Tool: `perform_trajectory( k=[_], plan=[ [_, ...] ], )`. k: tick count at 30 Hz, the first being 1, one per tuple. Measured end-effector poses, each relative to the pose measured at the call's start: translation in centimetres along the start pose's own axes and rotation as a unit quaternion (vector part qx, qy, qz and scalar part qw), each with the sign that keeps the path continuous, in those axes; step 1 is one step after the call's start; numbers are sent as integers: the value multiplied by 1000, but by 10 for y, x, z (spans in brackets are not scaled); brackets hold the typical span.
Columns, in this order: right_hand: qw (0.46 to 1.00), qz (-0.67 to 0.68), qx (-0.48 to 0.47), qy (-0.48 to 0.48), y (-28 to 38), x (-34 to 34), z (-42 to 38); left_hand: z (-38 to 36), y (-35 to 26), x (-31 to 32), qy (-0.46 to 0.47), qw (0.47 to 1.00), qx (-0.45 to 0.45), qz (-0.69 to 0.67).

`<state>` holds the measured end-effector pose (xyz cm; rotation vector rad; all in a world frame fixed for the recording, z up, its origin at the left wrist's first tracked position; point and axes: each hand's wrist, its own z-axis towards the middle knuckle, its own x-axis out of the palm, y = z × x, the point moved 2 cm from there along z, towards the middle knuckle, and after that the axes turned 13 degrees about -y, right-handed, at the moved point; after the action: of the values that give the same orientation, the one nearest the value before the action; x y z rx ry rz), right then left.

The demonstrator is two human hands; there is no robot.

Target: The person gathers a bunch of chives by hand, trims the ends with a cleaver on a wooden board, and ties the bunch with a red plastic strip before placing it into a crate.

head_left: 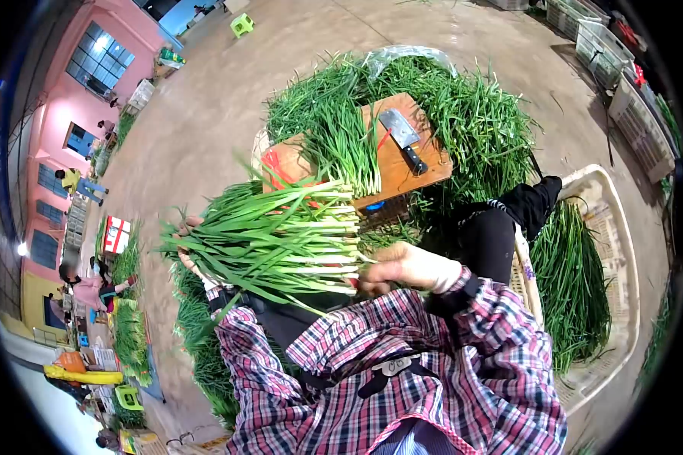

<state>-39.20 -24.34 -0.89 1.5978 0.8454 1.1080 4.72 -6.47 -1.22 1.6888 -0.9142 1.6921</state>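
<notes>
A thick bunch of garlic chives [281, 241] lies across my lap, green leaves to the left and pale stem ends to the right. My left hand [191, 246] is wrapped round the leafy end, partly hidden by the leaves. At the stem ends, my right hand [410, 267] has its fingers curled and pinched together; what they hold is too small to make out. Just beyond, more cut chives [349, 148] rest on a wooden board [425, 163]. On that board lies a cleaver [402, 136] with a black handle. Red ties [277, 168] sit at its left side.
Heaped chives [478, 125] surround the board, with clear plastic [410, 54] at the back. To my right stands a pale plastic crate [622, 265] with chives inside. More crates [641, 125] line the far right. Other people [83, 184] are at the left, and a green stool [242, 26] stands far back.
</notes>
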Motion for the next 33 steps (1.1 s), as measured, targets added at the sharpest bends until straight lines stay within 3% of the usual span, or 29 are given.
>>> perform_trajectory(
  k=[1,2,3,4,5,6,7,8,9,11,12,14,15,16,17,18,20,21,22,23,24,25,26,27,29,31,33],
  plan=[
    [1000,-6,21,1,-6,-8,-10,-6,13,9,15,978,-119,-170],
    [999,-20,37,11,-11,-17,-18,-13,26,18,30,913,-232,-334],
    [998,-36,52,20,-11,-23,-24,-14,24,20,44,875,-276,-396],
    [983,-152,94,41,-10,-30,-25,-10,17,22,65,837,-299,-454],
    [931,-313,189,-3,-12,-33,-29,-8,13,23,87,795,-317,-510],
    [892,-442,88,3,-33,-44,-26,-6,12,21,111,751,-328,-563],
    [829,-559,-16,8,-33,-44,-23,-3,14,23,148,648,-343,-663],
    [739,-671,-57,-17,-32,-48,-21,-1,17,26,189,533,-366,-739],
    [768,-623,-102,-109,-32,-50,-17,-3,18,29,170,601,-359,-694],
    [817,-505,-202,-194,-33,-54,2,-11,18,34,125,737,-359,-559],
    [831,-468,-206,-219,-25,-49,14,-16,15,33,93,801,-360,-470],
    [864,-372,-209,-265,-7,-34,43,-11,12,32,72,815,-375,-435],
    [868,-347,-240,-262,-23,-36,64,-9,12,32,62,822,-383,-417],
    [946,-145,-219,-192,-43,-30,89,-10,14,33,47,845,-368,-385],
    [966,-46,-221,-129,-61,-29,103,-10,19,37,36,868,-343,-358],
    [974,52,-209,-62,-79,-28,115,-12,29,45,16,905,-285,-316],
    [980,123,-152,-29,-77,-15,110,-22,52,66,-45,978,-108,-174],
    [986,122,-108,-38,-69,-9,101,-21,49,67,-33,980,140,141],
    [992,104,-52,-53,-59,-6,89,-13,38,64,27,975,127,178],
    [996,-12,66,-66,-45,-11,68,-9,27,63,31,969,133,205],
    [996,-36,35,-73,-36,-16,52,-14,32,67,-8,970,144,196],
    [993,-15,91,-78,-43,-26,40,-19,38,74,-47,969,155,187],
    [993,-58,64,-80,-58,-43,31,-17,35,74,-30,971,141,192],
    [966,-233,90,-66,-55,-60,20,-20,39,77,-19,968,143,204],
    [807,-582,-18,-96,-47,-70,1,-22,39,78,-55,960,196,192],
    [758,-620,-125,-160,-7,-53,-12,-20,36,75,-88,940,229,238],
    [825,-507,-125,-216,21,-34,-11,-33,67,90,-37,956,165,241]
  ],
)
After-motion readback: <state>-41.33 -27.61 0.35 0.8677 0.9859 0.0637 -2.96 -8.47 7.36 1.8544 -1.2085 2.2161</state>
